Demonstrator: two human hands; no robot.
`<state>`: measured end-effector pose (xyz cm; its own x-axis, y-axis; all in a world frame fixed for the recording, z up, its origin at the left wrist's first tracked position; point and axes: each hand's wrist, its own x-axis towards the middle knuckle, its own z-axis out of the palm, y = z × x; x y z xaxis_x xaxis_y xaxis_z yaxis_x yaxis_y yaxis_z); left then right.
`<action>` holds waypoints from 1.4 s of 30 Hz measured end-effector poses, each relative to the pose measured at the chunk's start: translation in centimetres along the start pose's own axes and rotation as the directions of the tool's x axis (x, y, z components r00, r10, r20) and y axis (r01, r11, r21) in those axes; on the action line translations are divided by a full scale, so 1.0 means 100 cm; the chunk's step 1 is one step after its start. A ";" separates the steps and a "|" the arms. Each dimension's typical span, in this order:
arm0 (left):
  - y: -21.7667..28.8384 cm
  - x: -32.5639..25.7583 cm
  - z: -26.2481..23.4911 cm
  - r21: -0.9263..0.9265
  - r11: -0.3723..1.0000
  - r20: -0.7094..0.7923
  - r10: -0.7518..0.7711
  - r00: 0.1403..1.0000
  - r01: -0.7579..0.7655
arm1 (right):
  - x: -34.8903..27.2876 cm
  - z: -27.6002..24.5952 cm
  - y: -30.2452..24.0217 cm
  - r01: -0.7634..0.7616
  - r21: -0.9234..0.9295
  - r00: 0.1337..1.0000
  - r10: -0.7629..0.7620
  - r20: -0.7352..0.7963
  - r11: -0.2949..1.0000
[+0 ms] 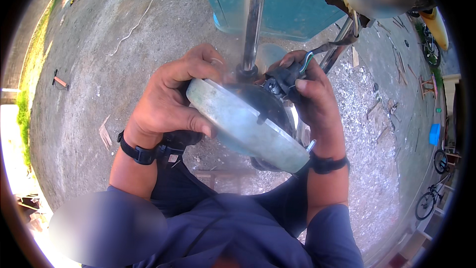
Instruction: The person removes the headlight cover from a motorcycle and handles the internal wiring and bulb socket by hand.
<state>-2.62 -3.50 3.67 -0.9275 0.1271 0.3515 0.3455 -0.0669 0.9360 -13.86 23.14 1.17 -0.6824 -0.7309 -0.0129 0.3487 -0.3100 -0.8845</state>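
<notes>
My left hand [181, 94] grips one end of a motorcycle headlight [248, 124], with the thumb on its cloudy, pale lens and the fingers behind its edge. The headlight is tilted, its dark back housing turned toward the motorcycle fork. Close behind it, my right hand [315, 89] is closed around a black connector [281, 80] with coloured wires [307, 62] running up from it. Whether the connector touches the headlight's back I cannot tell. A chrome fork tube [254, 25] stands just beyond both hands.
A teal panel or box [292, 18] lies behind the fork, and a second fork tube [337, 45] slants at the right. On the concrete ground [99, 60] are a pale cord [144, 15], a small hand tool [60, 80] and wood scraps. Bicycles [426, 203] stand far right.
</notes>
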 end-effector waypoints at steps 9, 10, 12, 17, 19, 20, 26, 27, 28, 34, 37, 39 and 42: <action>0.003 0.001 -0.007 0.038 0.999 0.039 0.004 0.999 -0.006 | -0.005 0.006 -0.004 0.028 -0.171 1.000 -0.025 0.019 0.985; 0.002 0.002 -0.007 0.033 0.999 0.036 0.017 0.999 -0.018 | -0.004 0.008 -0.003 0.030 -0.117 0.999 -0.027 0.029 0.993; 0.000 0.004 -0.007 0.016 0.999 0.033 0.042 0.999 -0.043 | -0.001 0.012 -0.001 0.032 -0.006 0.998 -0.032 0.050 0.999; -0.008 0.003 -0.007 -0.215 0.976 0.003 0.019 1.000 -0.018 | 0.002 0.017 -0.005 0.048 0.181 0.993 -0.066 0.095 0.982; -0.018 0.001 -0.011 -0.315 0.949 -0.004 0.007 1.000 -0.008 | 0.003 0.016 -0.006 0.027 0.220 0.995 -0.048 0.091 0.975; -0.021 -0.001 -0.012 -0.369 0.929 -0.013 -0.005 1.000 0.000 | 0.003 0.015 -0.005 0.021 0.222 0.995 -0.043 0.093 0.975; -0.029 -0.007 -0.010 -0.630 0.776 -0.049 -0.096 0.994 0.043 | -0.001 0.000 0.014 0.076 0.213 0.987 -0.104 0.120 0.974; -0.031 -0.008 -0.010 -0.649 0.759 -0.050 -0.101 0.994 0.045 | -0.002 0.000 0.015 0.087 0.203 0.985 -0.114 0.130 0.975; -0.034 -0.008 -0.010 -0.664 0.746 -0.045 -0.100 0.994 0.046 | -0.002 0.003 0.014 0.093 0.204 0.987 -0.118 0.112 0.975; -0.042 -0.008 -0.011 -0.726 0.687 -0.027 -0.090 0.996 0.042 | -0.003 0.011 0.010 0.149 0.132 0.985 -0.159 0.071 0.980; -0.042 -0.009 -0.009 -0.722 0.691 -0.030 -0.068 0.997 0.025 | -0.008 0.010 0.011 0.167 0.037 0.985 -0.169 0.038 0.985; -0.040 -0.008 -0.010 -0.701 0.713 -0.019 -0.053 0.998 0.025 | -0.009 0.011 0.008 0.180 -0.020 0.983 -0.180 0.030 0.983; -0.038 -0.007 -0.013 -0.668 0.744 0.024 -0.026 0.999 0.035 | -0.008 0.002 -0.001 0.267 -0.274 0.963 -0.245 0.112 0.924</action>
<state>-3.50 -4.59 -0.12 -0.9327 0.1521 0.3270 0.1289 -0.7061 0.6963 -13.21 23.60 1.37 -0.6703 -0.6962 0.2568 -0.0358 -0.3153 -0.9483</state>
